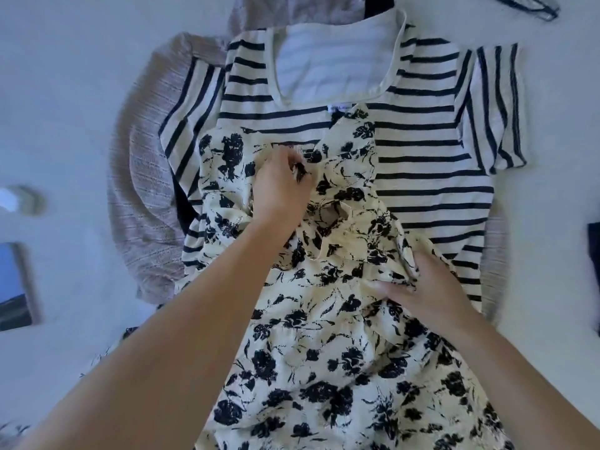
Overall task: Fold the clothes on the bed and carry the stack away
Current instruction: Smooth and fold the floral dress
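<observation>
A cream garment with black flower print lies crumpled on top of a white shirt with navy stripes, which is spread flat on the bed. My left hand pinches the floral fabric near its upper edge, fingers curled into the cloth. At the floral garment's right side, my right hand grips a bunched fold, thumb pressed along the cloth. Under the striped shirt lies a beige ribbed knit, showing at the left.
The white bed sheet surrounds the pile. A dark strap-like item lies at the top right. A dark object sits at the right edge. A framed rectangle and a small blurred object are at the left.
</observation>
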